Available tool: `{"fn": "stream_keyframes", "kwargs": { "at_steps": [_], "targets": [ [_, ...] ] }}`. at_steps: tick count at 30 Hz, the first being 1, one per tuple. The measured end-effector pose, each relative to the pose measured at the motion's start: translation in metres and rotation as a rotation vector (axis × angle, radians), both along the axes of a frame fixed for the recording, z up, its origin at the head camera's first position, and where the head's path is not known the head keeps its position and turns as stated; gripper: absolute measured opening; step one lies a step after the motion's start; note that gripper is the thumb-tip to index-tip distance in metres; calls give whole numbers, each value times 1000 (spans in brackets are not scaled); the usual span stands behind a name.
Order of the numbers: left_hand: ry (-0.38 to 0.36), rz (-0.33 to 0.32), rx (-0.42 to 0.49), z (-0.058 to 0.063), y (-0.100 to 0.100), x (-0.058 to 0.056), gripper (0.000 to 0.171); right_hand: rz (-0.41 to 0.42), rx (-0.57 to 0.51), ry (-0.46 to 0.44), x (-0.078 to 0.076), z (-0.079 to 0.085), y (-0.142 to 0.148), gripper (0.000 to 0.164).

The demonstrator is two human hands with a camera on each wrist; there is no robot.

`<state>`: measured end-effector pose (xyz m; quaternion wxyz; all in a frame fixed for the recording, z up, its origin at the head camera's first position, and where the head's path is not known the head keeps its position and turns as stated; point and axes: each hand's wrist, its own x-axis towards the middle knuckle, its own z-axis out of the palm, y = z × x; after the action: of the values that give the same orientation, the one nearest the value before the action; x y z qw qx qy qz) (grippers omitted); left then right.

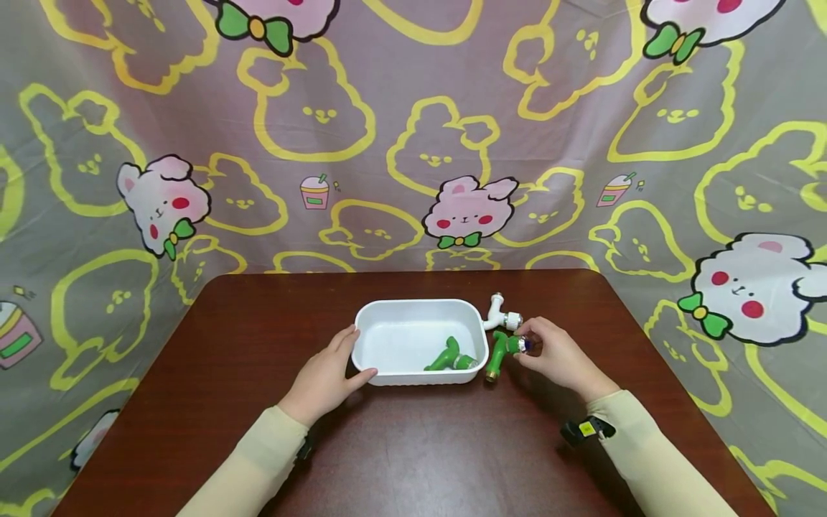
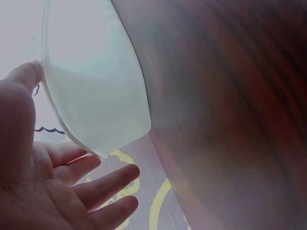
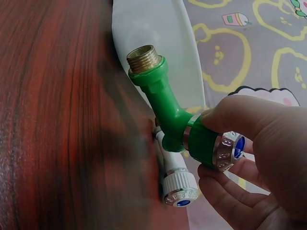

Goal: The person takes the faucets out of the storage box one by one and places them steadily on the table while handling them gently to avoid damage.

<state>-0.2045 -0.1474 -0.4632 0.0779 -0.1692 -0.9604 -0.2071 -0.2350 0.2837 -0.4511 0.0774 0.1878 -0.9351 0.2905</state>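
My right hand [image 1: 557,359] pinches a green faucet [image 1: 497,353] by its ribbed, silver-and-blue knob, thumb on one side and fingers on the other. The right wrist view shows the brass threaded end [image 3: 143,58] pointing away from the hand. My left hand [image 1: 323,380] touches the left end of a white plastic basin [image 1: 420,378], thumb at the front rim and fingers fairly straight along the side. Inside the basin, at its right, lies a second green faucet [image 1: 449,355]. Just right of the basin is a white faucet [image 1: 496,312], behind the held one.
The basin stands on a dark reddish-brown wooden table [image 1: 413,445]. A cartoon-printed cloth [image 1: 388,165] hangs behind the table and along both sides.
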Motion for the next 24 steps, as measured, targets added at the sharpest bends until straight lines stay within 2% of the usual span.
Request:
{"fn": "stream_keyframes", "kwargs": {
  "at_steps": [24],
  "targets": [
    [-1, 2, 0, -2, -1, -1, 87, 11, 26, -8, -2, -9, -8, 34]
  ]
}}
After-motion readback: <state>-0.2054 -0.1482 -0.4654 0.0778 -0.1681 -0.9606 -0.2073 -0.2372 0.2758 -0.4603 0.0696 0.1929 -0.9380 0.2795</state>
